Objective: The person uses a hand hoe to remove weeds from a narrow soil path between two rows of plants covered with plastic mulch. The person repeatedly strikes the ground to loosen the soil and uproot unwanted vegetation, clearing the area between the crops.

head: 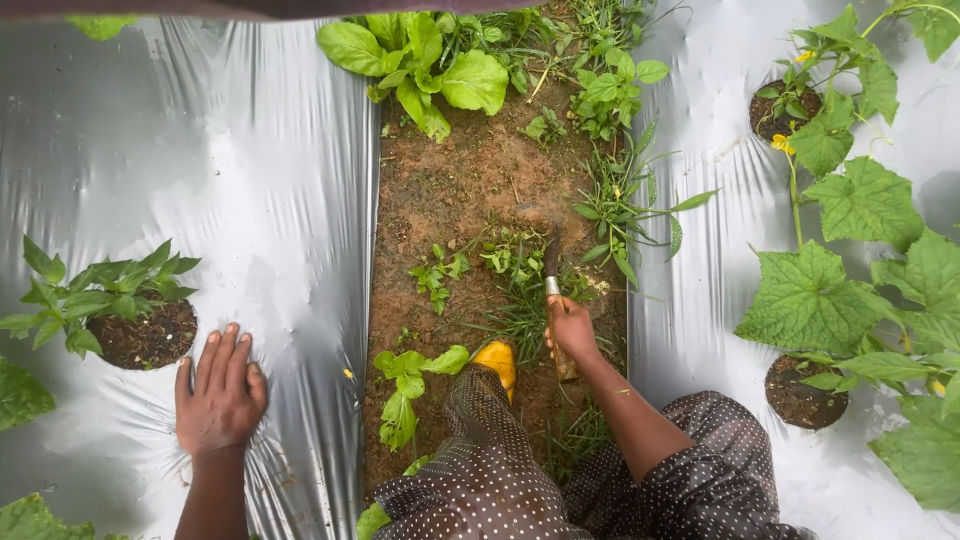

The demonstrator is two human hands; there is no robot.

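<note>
left hand (220, 395): flat on the silver plastic mulch sheet (260, 200), palm down, fingers (225, 350) spread and released – holding nothing, just beside the planting hole w/ the small pepper-like plant (100, 295).
right hand (572, 330): fingers clenched round the wooden handle of a small hand hoe (552, 270); grip sits low on the handle, near its metal collar.
hand hoe: points away from the person, up the strip; blade end is blurred, down among the weeds – can't tell if it touches the soil.
soil strip (470, 180): bare reddish-brown earth btwn the two mulch sheets, running top to bottom in the middle of the view.
weeds (520, 270): grass tufts and small leafy seedlings around the hoe, thicker on the strip's right edge; broad-leaved green plants (420, 60) at the far end.
yellow shoe (497, 360): toe on the soil, just left of the right hand, below a dotted dark trouser leg (490, 450).
right mulch sheet (700, 150): silver, wrinkled, w/ round holes holding cucumber-like vines (850, 260) – big lobed leaves, a couple of yellow flowers (782, 143).
left vs right hand: well apart, the leg and shoe between them.
</note>
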